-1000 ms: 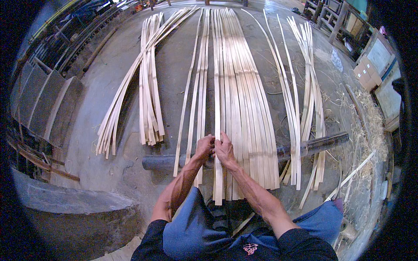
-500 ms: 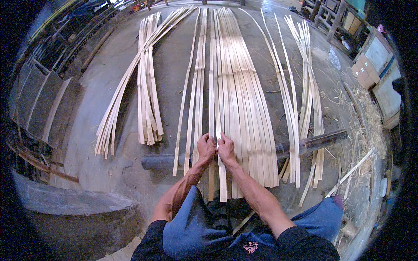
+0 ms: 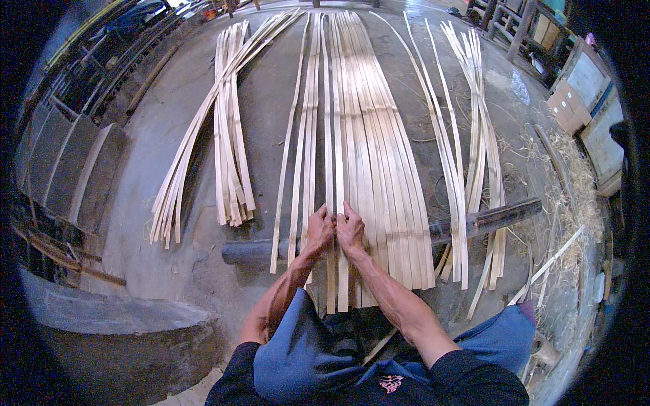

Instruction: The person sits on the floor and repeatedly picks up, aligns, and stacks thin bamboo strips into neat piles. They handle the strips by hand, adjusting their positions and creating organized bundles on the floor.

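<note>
Long, pale bamboo strips run away from me over a dark pole lying crosswise [image 3: 247, 253]. My left hand [image 3: 320, 229] is closed around one narrow bamboo strip [image 3: 331, 284], whose near end hangs past the pole. Close beside it, my right hand [image 3: 350, 231] grips the neighbouring bamboo strip [image 3: 343, 287] with the thumb lying along its top. To the right of that hand, a wide row of bamboo strips [image 3: 386, 169] lies edge to edge. A few separate strips [image 3: 308, 128] rest just left of my left hand. My curled fingers partly hide both gripped strips.
Two crossing bundles of strips [image 3: 230, 135] lie on the floor at left, and another bundle [image 3: 479, 135] at right. Thin shavings [image 3: 565, 176] are heaped on the far right, near a cardboard box [image 3: 569, 108]. A low, curved grey block [image 3: 128, 318] stands at lower left.
The near ends of the two gripped strips have come closer together. The left strip's near part shows paler than before. Both hands stay almost in place.
</note>
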Demonstrator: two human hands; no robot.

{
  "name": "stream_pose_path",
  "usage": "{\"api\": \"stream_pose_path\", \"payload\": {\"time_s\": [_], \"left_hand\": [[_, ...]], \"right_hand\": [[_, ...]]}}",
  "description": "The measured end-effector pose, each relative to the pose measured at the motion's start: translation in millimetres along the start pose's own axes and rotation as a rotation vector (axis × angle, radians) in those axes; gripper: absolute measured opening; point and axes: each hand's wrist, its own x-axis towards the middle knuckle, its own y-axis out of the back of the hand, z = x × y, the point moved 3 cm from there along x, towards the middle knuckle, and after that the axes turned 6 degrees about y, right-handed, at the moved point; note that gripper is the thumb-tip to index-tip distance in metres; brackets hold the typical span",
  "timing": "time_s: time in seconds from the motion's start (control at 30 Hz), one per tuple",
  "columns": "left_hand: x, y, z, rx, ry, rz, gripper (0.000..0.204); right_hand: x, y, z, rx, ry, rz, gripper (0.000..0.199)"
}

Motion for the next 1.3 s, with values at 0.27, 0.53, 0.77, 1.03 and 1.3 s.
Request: {"api": "stream_pose_path", "payload": {"time_s": [0.27,0.53,0.77,1.03,1.3], "left_hand": [[20.8,-7.6,-23.8,-0.04,0.016,-0.103,0.018],[30.1,-9.3,-29.5,0.032,-0.095,-0.005,0.037],[27.5,-6.7,-32.2,0.068,-0.002,-0.097,0.048],[23.7,-9.5,-30.2,0.034,0.067,-0.082,0.045],[20.8,-7.9,-27.0,-0.015,0.127,-0.16,0.036]], "right_hand": [[-1.5,4.1,-3.7,0.006,-0.01,0.01,0.04],[1.8,9.6,-20.8,-0.214,0.067,-0.293,0.033],[-8.0,3.4,-13.9,-0.489,0.309,-0.205,0.028],[-13.1,7.0,1.3,-0.685,0.43,-0.096,0.034],[-12.4,6.0,1.1,-0.625,0.445,-0.063,0.032]]}}
